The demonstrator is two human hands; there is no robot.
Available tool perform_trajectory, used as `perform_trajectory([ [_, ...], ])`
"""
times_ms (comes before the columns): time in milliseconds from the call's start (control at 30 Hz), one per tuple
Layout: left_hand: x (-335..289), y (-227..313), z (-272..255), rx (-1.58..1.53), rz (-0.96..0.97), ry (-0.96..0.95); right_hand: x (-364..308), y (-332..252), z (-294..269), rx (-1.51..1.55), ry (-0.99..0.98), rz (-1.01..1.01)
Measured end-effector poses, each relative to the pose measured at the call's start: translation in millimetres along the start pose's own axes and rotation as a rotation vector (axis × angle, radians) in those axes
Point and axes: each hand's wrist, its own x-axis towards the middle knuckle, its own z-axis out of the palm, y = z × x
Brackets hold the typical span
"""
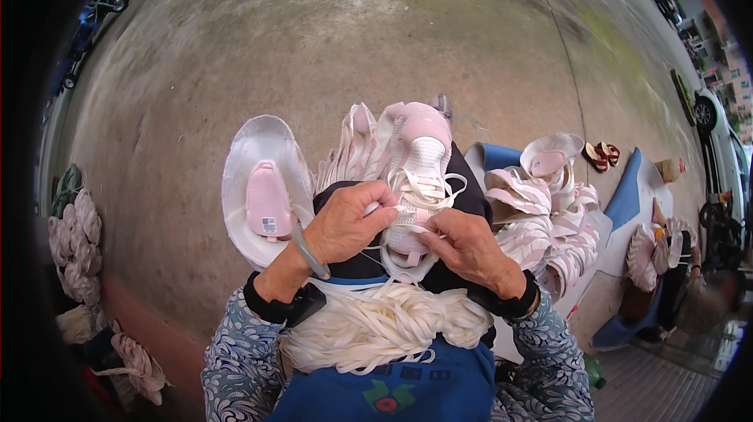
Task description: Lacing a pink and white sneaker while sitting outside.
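left hand (351, 220) pinches a flat white fabric lace (400, 209) in its fingers; right hand (473, 249), fingers narrowly parted, touches a pink-and-white mesh shoe upper (426, 154).

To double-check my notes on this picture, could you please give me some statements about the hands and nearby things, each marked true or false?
1. The left hand and right hand are at the same shoe upper. True.
2. The grey bracelet is on the right wrist. False: the grey bracelet is on the left wrist.
3. White laces lie bundled on blue cloth. True.
4. The sandals lie left of both hands. False: the sandals lie to their right.
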Motion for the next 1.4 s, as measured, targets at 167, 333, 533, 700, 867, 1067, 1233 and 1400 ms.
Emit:
perform_trajectory([
  [167,-1.1,3.8,14.5,0.244,0.181,0.068,-14.5,-19.9,-18.4,0.109,-0.203,-0.053],
  [333,-3.1,-2.1,39.0,0.440,0.338,0.231,-31.5,-22.2,-29.2,-0.011,-0.301,-0.100],
  [533,-3.3,-2.1,43.0,0.435,0.323,0.282,-38.0,-2.9,-22.0,0.055,-0.100,-0.042],
  [700,-2.7,-1.2,41.7,0.457,0.296,0.268,-23.0,-13.0,-28.4,0.081,-0.049,0.321],
  [867,1.9,-1.7,44.5,0.454,0.329,0.294,-10.6,-10.8,-2.8,-0.262,0.183,0.026],
  [1067,4.0,-3.4,43.7,0.490,0.376,0.291,-2.0,-9.1,2.7,-0.447,0.082,-0.023],
  [1233,6.4,-5.6,46.2,0.508,0.431,0.292,-24.8,-18.9,-20.9,-0.563,-0.083,-0.168],
  [1400,8.7,-3.9,45.6,0.286,0.390,0.321,-39.6,-14.0,-19.1,-0.472,-0.186,-0.085],
])
